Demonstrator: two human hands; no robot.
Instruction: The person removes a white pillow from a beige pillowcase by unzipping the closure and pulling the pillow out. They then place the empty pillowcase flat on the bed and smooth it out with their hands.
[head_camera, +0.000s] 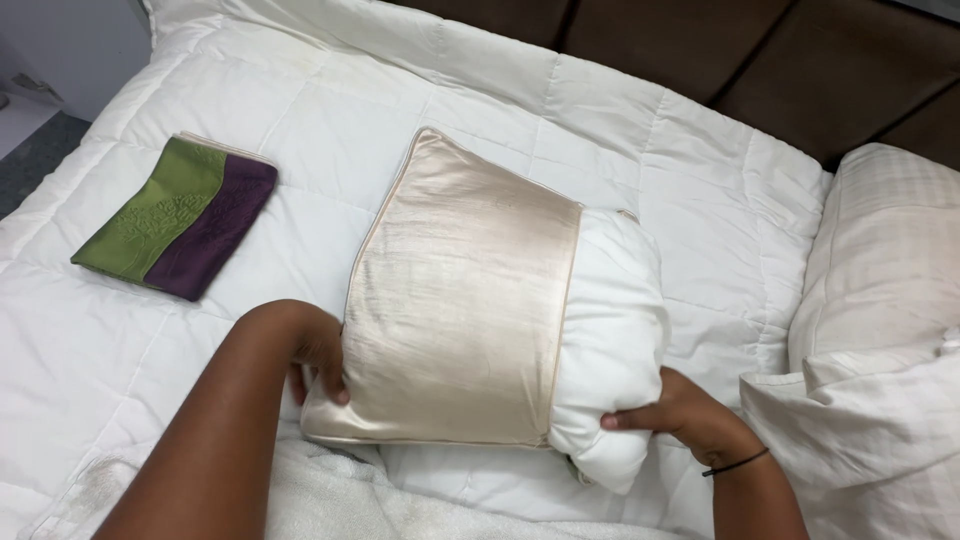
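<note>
Gripping cushion (610, 340) and cover (460, 300).

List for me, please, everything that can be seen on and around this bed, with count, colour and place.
cushion cover: one, shiny cream, centre of the bed, pulled most of the way over the insert.
cushion insert: one, white, sticking out of the cover's right end.
folded cover: one, green and purple with an embossed pattern, lying flat at upper left of the bed.
duvet: one, white, quilted, spread across the bed.
pillows: two as far as I can tell, off-white, stacked at the right edge.
headboard: one, dark brown, padded, top right.
towel: one, white, at the near edge.
left hand: one, gripping the cover's lower left corner.
right hand: one, black band on the wrist, pinching the insert's lower end.
</note>
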